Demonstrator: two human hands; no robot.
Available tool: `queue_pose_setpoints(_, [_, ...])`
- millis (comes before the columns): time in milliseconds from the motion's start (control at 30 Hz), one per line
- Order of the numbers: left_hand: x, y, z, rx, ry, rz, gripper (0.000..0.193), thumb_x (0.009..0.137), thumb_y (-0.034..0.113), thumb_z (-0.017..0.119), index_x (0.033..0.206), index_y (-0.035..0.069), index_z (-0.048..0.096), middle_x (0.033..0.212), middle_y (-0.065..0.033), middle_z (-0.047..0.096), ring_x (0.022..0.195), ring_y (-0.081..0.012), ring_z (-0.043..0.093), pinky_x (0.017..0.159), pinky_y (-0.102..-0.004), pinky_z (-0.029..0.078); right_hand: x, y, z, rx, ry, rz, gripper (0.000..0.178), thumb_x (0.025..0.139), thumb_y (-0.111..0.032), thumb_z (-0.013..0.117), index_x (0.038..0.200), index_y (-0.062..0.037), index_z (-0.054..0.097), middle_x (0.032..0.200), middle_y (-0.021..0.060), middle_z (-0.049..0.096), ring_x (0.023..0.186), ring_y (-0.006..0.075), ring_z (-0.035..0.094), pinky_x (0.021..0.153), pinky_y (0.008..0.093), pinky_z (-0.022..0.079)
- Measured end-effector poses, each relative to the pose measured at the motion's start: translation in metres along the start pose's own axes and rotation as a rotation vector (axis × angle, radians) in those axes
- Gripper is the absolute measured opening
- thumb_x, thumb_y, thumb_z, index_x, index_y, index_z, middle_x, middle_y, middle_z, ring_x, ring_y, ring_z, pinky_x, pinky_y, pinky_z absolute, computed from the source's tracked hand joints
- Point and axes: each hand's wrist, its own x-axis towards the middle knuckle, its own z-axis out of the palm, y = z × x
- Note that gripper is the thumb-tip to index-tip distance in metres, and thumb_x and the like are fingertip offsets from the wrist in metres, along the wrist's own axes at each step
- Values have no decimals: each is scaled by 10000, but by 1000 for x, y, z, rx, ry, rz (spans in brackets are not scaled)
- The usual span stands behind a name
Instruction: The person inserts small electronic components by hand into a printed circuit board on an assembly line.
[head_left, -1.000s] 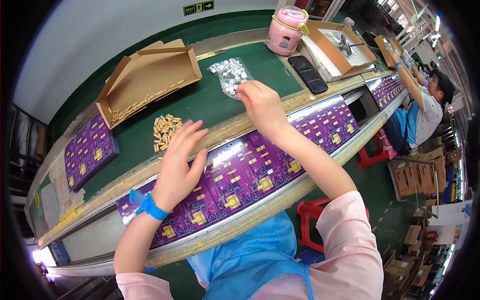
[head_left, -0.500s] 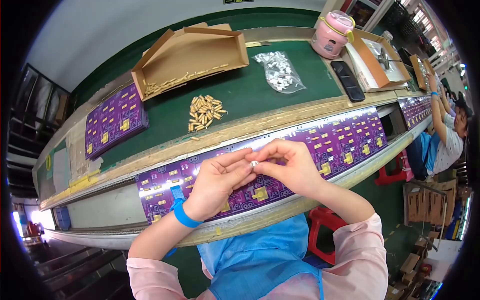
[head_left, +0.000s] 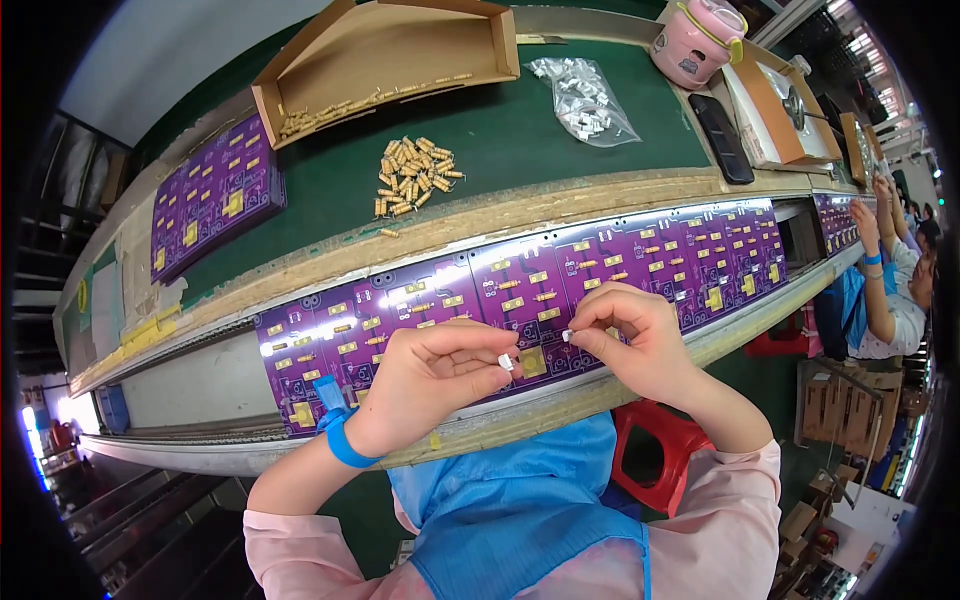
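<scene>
My left hand [head_left: 440, 375], with a blue wrist strap [head_left: 350, 438] on its wrist, pinches a small white connector [head_left: 506, 362] between thumb and fingertips. A second small white connector [head_left: 567, 336] is held in the fingertips of my right hand [head_left: 638, 338]. The two hands are apart, both above a row of purple circuit boards [head_left: 595, 292] lying along a rail. Small tan cylindrical parts sit on these boards. Behind them, a clear plastic bag [head_left: 590, 102] of white connectors lies on the green bench.
A pile of tan cylindrical parts [head_left: 412, 178] lies on the bench beyond the boards. Further back stands an open cardboard box [head_left: 400, 50]. Stacked purple boards [head_left: 215, 200] are at left; a black phone [head_left: 720, 140] and pink pot [head_left: 697, 42] at right. A co-worker [head_left: 885, 300] works far right.
My hands have separated from being fingertip to fingertip, and a white connector now shows in each. The view has shifted, so the bench things sit higher in it.
</scene>
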Motion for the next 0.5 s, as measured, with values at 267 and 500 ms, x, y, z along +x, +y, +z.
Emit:
queue_pose_setpoints(267, [-24,1,4,-410,-156,-64,299,987,-4,544,1281,-33,584,1183,-174,658,1063,-272,680,914,-317,575,-8,-10,-6,-90,-126,29,108,843,94,661,929,29,646,971,103,654,863,136,632,726,260,516])
queue_pose_setpoints(500, [-33,5,11,-595,-138,-155,289,1003,-10,498,1276,-29,589,1157,-191,659,1033,-290,690,852,-325,595,-9,-23,-3,296,-44,263,62,859,51,668,902,8,677,919,85,677,825,129,662,696,248,515])
